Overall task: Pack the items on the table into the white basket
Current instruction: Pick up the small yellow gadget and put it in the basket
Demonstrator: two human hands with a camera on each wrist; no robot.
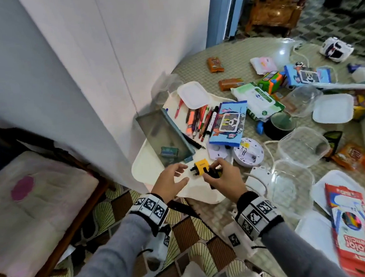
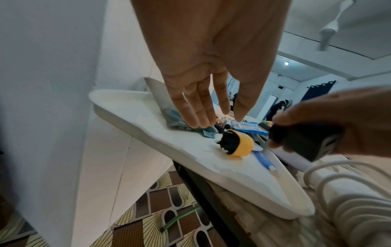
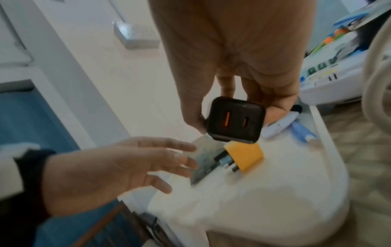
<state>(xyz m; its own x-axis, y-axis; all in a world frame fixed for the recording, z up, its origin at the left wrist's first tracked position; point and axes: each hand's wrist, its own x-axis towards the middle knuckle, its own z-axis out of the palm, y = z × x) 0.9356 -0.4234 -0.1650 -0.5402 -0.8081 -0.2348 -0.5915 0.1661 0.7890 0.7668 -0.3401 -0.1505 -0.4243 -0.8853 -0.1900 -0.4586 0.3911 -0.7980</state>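
The white basket (image 1: pixel 148 162) sits at the table's near left corner, seen also in the wrist views (image 2: pixel 148 120) (image 3: pixel 275 192). A yellow plug adapter (image 1: pixel 200 166) (image 2: pixel 239 144) (image 3: pixel 245 153) lies on its side in the basket, prongs pointing left. My right hand (image 1: pixel 210 172) (image 3: pixel 236 120) grips a black USB charger cube (image 1: pixel 212 174) (image 2: pixel 304 142) (image 3: pixel 236 120) just above the basket, beside the yellow adapter. My left hand (image 1: pixel 183 173) (image 2: pixel 220 115) (image 3: pixel 182 167) hovers left of the adapter with fingers spread, holding nothing.
In the basket lie a grey mesh pouch (image 1: pixel 166 135), several pens (image 1: pixel 199 119) and a blue cartoon pack (image 1: pixel 228 124). To the right are a round white device (image 1: pixel 248 153), clear containers (image 1: pixel 303 147), wet wipes (image 1: pixel 259 100) and a colour pencil box (image 1: pixel 351 223). A white wall (image 1: pixel 65 81) stands close on the left.
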